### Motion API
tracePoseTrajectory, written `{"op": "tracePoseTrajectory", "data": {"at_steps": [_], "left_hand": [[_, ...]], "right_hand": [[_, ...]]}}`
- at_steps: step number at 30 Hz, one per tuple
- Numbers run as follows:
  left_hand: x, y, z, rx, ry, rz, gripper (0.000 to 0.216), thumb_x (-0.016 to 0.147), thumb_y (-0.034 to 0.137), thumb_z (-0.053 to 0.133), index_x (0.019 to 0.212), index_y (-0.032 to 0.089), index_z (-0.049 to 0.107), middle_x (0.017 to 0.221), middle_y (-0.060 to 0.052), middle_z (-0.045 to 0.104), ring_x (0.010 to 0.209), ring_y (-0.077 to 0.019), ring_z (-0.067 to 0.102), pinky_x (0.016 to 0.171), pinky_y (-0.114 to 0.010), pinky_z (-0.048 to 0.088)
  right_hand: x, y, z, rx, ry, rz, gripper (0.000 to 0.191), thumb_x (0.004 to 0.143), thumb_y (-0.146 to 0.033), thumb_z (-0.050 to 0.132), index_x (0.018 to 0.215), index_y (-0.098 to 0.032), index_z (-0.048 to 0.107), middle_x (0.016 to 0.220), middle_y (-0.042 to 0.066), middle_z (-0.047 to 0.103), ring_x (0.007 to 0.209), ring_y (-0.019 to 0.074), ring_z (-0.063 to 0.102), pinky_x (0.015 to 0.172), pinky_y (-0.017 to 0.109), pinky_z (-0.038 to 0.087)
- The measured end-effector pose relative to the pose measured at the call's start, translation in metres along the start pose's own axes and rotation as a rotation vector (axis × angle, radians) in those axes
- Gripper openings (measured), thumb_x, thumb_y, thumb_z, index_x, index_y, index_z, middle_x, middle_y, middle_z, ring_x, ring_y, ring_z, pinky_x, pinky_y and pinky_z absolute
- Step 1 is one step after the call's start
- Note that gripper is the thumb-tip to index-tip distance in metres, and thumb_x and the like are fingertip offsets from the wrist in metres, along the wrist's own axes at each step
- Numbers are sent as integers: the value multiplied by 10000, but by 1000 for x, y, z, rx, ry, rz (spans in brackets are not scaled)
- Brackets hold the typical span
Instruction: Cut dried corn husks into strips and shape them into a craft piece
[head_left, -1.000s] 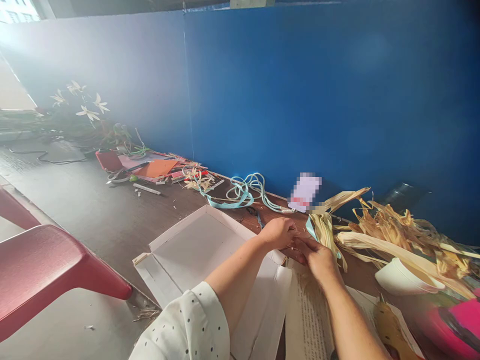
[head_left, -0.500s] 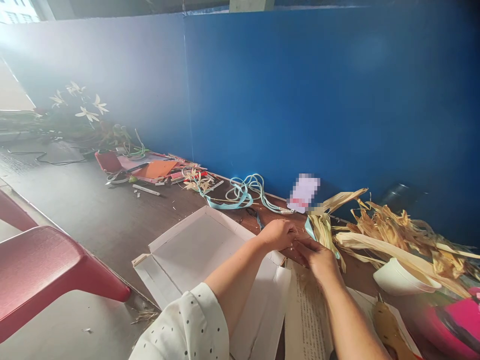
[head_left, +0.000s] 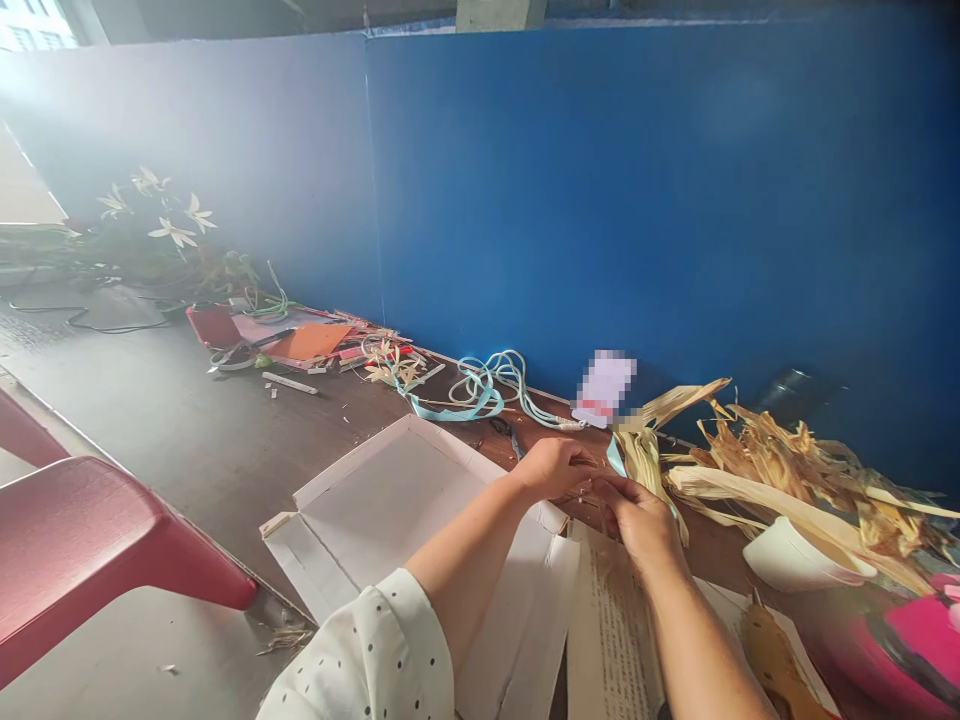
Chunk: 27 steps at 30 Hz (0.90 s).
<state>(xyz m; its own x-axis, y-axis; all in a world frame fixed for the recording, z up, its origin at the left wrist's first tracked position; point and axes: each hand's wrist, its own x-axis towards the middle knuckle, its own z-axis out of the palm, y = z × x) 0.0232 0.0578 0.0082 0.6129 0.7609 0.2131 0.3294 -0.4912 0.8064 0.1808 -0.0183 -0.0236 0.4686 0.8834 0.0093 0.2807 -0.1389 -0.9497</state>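
My left hand (head_left: 556, 468) is closed in a pinch over the table, just past the far right edge of a white open cardboard box lid (head_left: 420, 510). Close against it, my right hand (head_left: 636, 515) pinches too, its fingertips nearly meeting the left ones. Whatever they hold is too small to make out. Pale dried corn husk strips (head_left: 641, 455) lie just beyond my right hand. A pair of scissors (head_left: 514, 438) is partly visible behind my left hand. Under my right wrist lies a printed sheet (head_left: 611, 620).
To the right are a heap of dry husks (head_left: 795, 450), a tipped white cup (head_left: 806, 555), a yellow glue gun (head_left: 780, 650) and a pink bag-like object (head_left: 915, 650). Blue cord (head_left: 517, 375) lies along the blue partition (head_left: 637, 200). A red chair (head_left: 97, 540) stands left.
Both hands stay at the same spot, with only slight finger movement; the right fingertips have shifted a little. The whole view has moved very slightly.
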Motion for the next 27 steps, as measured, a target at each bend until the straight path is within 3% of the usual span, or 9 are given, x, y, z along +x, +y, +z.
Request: {"op": "tracePoseTrajectory", "data": {"at_steps": [10,16,27], "left_hand": [[-4,5,6,-242,94,-114,221,851,286,575,973,157,707,799,-26,730,689,-125,654,695,-218,507],[-6,9,10,-113,133,-100,190,812,283,616,904,196,758,853,-16,738,787,-147,659,756,-222,501],[-1,4,19,70,176,101,210,836,219,585,892,196,786,857,-30,716,837,-159,615,806,-233,471]], "right_hand": [[-2,-1,-2,43,75,20,379,712,-496,704,953,-214,780,490,-13,529,403,178,493,390,314,386],[-1,2,-2,93,64,16,378,719,-481,698,969,-209,780,495,-10,549,412,183,514,382,308,401],[-3,-6,-4,25,93,3,335,667,-480,726,864,-217,793,504,-6,526,444,189,484,433,327,373]]}}
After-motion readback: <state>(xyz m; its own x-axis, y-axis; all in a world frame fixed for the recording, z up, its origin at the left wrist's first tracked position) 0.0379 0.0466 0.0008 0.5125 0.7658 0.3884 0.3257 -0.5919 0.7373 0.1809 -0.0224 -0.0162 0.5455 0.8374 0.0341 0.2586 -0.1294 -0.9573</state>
